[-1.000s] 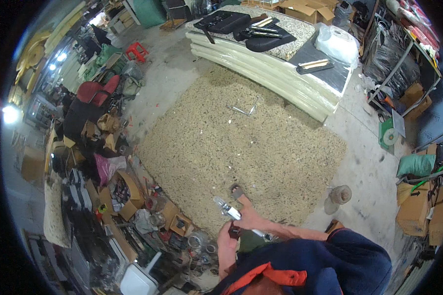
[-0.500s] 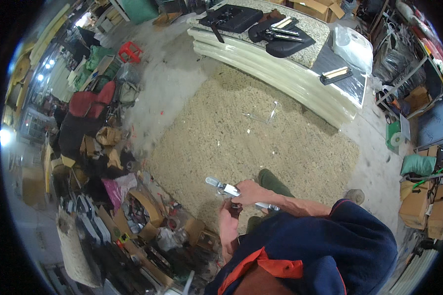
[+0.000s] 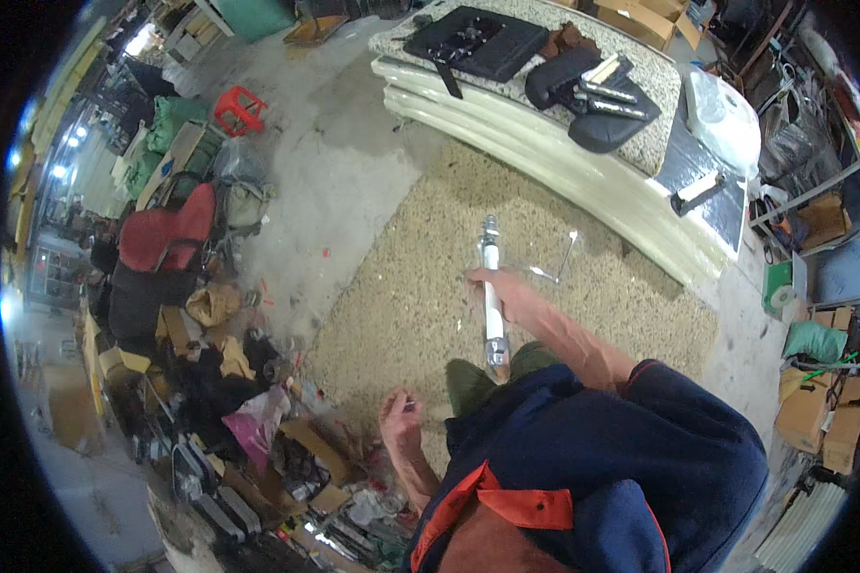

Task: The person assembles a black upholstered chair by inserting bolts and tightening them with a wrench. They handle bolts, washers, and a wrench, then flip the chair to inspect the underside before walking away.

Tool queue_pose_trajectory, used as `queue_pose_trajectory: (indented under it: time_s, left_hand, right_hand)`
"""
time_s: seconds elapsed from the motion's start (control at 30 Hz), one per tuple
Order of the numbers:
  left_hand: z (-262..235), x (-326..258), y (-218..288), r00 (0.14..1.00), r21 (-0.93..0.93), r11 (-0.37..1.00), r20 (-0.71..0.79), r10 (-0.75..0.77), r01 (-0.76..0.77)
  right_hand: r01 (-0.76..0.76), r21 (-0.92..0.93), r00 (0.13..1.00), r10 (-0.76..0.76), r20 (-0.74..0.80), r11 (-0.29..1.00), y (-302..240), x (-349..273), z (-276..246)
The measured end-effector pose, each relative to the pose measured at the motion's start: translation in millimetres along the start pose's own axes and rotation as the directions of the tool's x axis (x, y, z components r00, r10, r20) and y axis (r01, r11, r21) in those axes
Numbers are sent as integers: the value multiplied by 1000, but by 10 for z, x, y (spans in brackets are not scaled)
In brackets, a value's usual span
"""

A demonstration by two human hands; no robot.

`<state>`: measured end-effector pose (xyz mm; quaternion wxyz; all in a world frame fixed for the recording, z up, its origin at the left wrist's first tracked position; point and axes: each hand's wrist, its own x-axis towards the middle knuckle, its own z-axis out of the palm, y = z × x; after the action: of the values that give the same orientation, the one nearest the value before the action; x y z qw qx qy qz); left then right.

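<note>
Fingers of the right hand (image 3: 504,289) wrap around the middle of a white tube (image 3: 492,298), closed on it in a full grip, with the thumb side toward the person's left. The tube runs nearly upright in the picture, a grey metal fitting at its far end and another at its near end, which sits just above a dark green shoe (image 3: 468,385). The right forearm stretches forward and to the left from a dark blue sleeve, held out over the speckled stone slab (image 3: 430,248) that covers the floor ahead. The left hand (image 3: 400,421) hangs lower and nearer the body, palm turned partly up, fingers loosely curled; something small and dark lies against them, too small to tell what it is or whether it is pinched. The left forearm is mostly hidden behind the orange collar of the jacket. Beyond the tube a thin metal rod (image 3: 566,256) lies on the slab, and a clear sheet beside it is hard to make out. Farther off, stacked pale slabs (image 3: 545,162) carry black cases (image 3: 478,43). Clutter of cardboard and bags fills the left side, bent by the lens.
</note>
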<state>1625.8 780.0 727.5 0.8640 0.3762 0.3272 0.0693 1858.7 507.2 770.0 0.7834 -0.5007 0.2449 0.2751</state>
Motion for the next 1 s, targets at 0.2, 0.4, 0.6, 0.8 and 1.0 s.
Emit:
queue_pose_trajectory:
  time_s: [0.2,0.4,0.6,0.8,1.0]
  left_hand:
    - [404,1411,627,994,-24,994,19,-106,106]
    - [1152,3444,1119,994,359,927,-17,-112,110]
    - [2530,5234,2112,970,647,761,152,-187,45]
    - [4024,6678,2686,914,896,436,245,-324,-86]
    - [5346,7886,2494,863,921,346,316,-395,-178]
  right_hand:
    - [30,204,995,-9,-104,979,-697,1107,353]
    - [63,182,944,1,-330,981,-1275,2427,610]
    - [106,111,844,-30,-535,988,-2091,3391,689]
    - [275,-4,737,-213,-641,961,-3142,4255,534]
    - [195,-54,702,-178,-689,979,-4256,5630,-144]
